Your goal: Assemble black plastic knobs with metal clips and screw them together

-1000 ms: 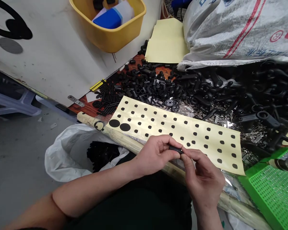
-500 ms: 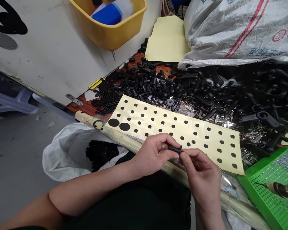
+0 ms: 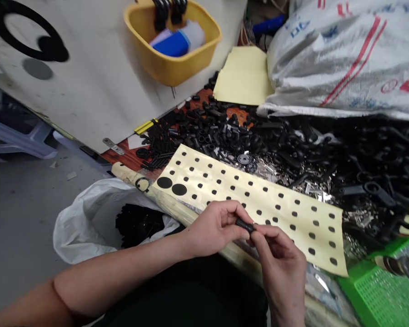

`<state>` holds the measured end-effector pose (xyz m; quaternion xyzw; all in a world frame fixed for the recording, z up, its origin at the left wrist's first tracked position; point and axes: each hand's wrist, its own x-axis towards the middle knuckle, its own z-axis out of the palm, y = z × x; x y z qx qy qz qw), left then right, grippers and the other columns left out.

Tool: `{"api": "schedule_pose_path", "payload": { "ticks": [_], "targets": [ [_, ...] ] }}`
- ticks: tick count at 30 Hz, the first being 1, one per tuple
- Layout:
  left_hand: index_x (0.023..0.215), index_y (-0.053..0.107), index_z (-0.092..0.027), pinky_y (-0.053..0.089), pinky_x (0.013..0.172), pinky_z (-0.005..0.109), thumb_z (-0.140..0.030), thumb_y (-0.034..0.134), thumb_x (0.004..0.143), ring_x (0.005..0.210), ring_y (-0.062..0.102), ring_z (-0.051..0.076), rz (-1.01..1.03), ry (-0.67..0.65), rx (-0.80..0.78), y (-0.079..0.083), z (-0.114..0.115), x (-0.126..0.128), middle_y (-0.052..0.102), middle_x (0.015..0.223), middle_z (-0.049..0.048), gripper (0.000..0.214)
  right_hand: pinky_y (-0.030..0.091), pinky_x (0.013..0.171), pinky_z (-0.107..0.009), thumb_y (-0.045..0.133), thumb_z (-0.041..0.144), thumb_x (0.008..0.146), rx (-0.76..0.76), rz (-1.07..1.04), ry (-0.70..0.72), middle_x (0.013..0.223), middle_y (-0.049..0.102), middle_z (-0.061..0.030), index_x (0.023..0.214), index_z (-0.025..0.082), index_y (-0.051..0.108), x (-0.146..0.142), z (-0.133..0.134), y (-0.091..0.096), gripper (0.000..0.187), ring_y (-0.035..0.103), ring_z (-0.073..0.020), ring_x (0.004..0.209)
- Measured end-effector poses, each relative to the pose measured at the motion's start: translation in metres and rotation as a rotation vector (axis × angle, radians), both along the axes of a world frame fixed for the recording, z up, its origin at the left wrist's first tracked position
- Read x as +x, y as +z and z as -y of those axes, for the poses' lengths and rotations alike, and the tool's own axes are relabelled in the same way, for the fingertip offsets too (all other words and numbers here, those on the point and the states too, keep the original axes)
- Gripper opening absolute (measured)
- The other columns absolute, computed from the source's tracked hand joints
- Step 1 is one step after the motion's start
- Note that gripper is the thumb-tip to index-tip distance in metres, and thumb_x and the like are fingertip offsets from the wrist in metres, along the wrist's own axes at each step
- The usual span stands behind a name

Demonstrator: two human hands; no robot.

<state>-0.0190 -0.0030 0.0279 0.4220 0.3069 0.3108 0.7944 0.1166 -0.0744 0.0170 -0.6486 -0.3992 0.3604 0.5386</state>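
Observation:
Between the thumb and fingers of my left hand (image 3: 214, 229) is a small black cylindrical part (image 3: 244, 225), held roughly level. My right hand (image 3: 281, 261) pinches at the right end of that part; its fingertips hide whatever else may be there. Both hands are over the near edge of a pale yellow sticker sheet (image 3: 221, 193). The sheet carries rows of small black dots and two bigger black discs at its left corner.
Heaped black plastic parts (image 3: 211, 131) and small metal pieces (image 3: 313, 188) lie behind the sheet. A yellow bin (image 3: 172, 72) hangs at the white panel. A green basket (image 3: 371, 290) stands right, a white bag (image 3: 77, 227) left, a woven sack (image 3: 327, 68) behind.
The head view has shifted, so the bench and sheet appear lower. Both hands stay together on the black part, which now tilts slightly more down to the right.

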Motion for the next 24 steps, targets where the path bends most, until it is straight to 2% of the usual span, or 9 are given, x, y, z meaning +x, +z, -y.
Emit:
{"api": "schedule_pose_path", "payload": {
  "ticks": [2, 4, 8, 10, 12, 15, 17, 21, 24],
  "targets": [
    [0.079, 0.059, -0.013, 0.049, 0.064, 0.023, -0.01, 0.068, 0.068, 0.065, 0.061, 0.011, -0.034, -0.031, 0.011, 0.0, -0.005, -0.005, 0.064, 0.07, -0.0006, 0.014, 0.058, 0.056, -0.024, 0.073, 0.039, 0.076, -0.051, -0.098, 0.072, 0.069, 0.073, -0.0033, 0.078, 0.019, 0.071, 0.002, -0.003, -0.003, 0.021, 0.07, -0.0161, 0.06],
    [0.08, 0.061, -0.013, 0.044, 0.06, 0.022, -0.012, 0.068, 0.07, 0.061, 0.056, 0.009, -0.154, 0.006, 0.117, 0.001, -0.014, -0.012, 0.062, 0.068, -0.0013, 0.012, 0.059, 0.059, -0.027, 0.072, 0.043, 0.076, -0.093, -0.082, 0.126, 0.076, 0.075, -0.006, 0.085, 0.018, 0.073, 0.008, -0.006, -0.005, 0.027, 0.071, -0.0181, 0.064],
    [0.084, 0.066, -0.015, 0.045, 0.067, 0.027, -0.013, 0.067, 0.074, 0.069, 0.055, 0.014, -0.484, 0.15, 0.556, -0.003, -0.033, -0.032, 0.063, 0.078, 0.0022, 0.01, 0.06, 0.063, -0.03, 0.075, 0.046, 0.072, -0.141, 0.1, 0.1, 0.086, 0.076, -0.0092, 0.092, 0.016, 0.074, 0.028, -0.015, -0.004, 0.036, 0.072, -0.022, 0.072],
    [0.083, 0.066, -0.016, 0.046, 0.076, 0.031, -0.012, 0.064, 0.078, 0.081, 0.058, 0.018, -0.574, 0.127, 0.803, -0.012, -0.04, -0.04, 0.066, 0.083, 0.0047, 0.007, 0.06, 0.063, -0.031, 0.074, 0.048, 0.071, -0.167, 0.198, 0.115, 0.085, 0.076, -0.0091, 0.091, 0.017, 0.074, 0.036, -0.021, -0.002, 0.037, 0.072, -0.0227, 0.072],
    [0.083, 0.065, -0.016, 0.046, 0.08, 0.033, -0.009, 0.059, 0.081, 0.087, 0.059, 0.021, -0.599, 0.071, 0.978, -0.024, -0.046, -0.046, 0.068, 0.083, 0.006, 0.009, 0.06, 0.062, -0.03, 0.073, 0.05, 0.072, -0.173, 0.35, 0.128, 0.084, 0.076, -0.0083, 0.088, 0.018, 0.074, 0.041, -0.028, -0.001, 0.036, 0.072, -0.0221, 0.07],
    [0.083, 0.065, -0.016, 0.047, 0.079, 0.032, -0.007, 0.055, 0.083, 0.087, 0.059, 0.02, -0.57, 0.004, 1.042, -0.038, -0.054, -0.053, 0.068, 0.082, 0.006, 0.013, 0.058, 0.06, -0.029, 0.068, 0.049, 0.077, -0.127, 0.647, 0.099, 0.081, 0.076, -0.0065, 0.088, 0.02, 0.073, 0.045, -0.035, -0.004, 0.031, 0.07, -0.0194, 0.064],
    [0.083, 0.065, -0.017, 0.048, 0.08, 0.03, -0.006, 0.054, 0.083, 0.089, 0.06, 0.019, -0.532, -0.045, 1.031, -0.042, -0.062, -0.059, 0.069, 0.083, 0.0054, 0.016, 0.056, 0.054, -0.028, 0.065, 0.047, 0.08, -0.086, 0.792, 0.148, 0.078, 0.075, -0.0052, 0.091, 0.021, 0.073, 0.045, -0.035, -0.008, 0.03, 0.068, -0.0182, 0.058],
    [0.082, 0.068, -0.018, 0.048, 0.081, 0.028, -0.005, 0.053, 0.083, 0.088, 0.061, 0.018, -0.451, -0.177, 1.035, -0.038, -0.08, -0.073, 0.069, 0.083, 0.0051, 0.019, 0.054, 0.048, -0.027, 0.063, 0.042, 0.083, -0.097, 0.909, 0.321, 0.073, 0.075, -0.0036, 0.095, 0.021, 0.073, 0.041, -0.028, -0.009, 0.027, 0.066, -0.017, 0.051],
    [0.082, 0.068, -0.018, 0.048, 0.08, 0.027, -0.006, 0.055, 0.084, 0.087, 0.061, 0.018, -0.455, -0.224, 1.056, -0.031, -0.087, -0.079, 0.069, 0.082, 0.0051, 0.018, 0.056, 0.053, -0.027, 0.058, 0.042, 0.087, -0.106, 0.942, 0.323, 0.078, 0.076, -0.0045, 0.091, 0.021, 0.074, 0.037, -0.035, 0.0, 0.026, 0.069, -0.0174, 0.057]
  ]
}}
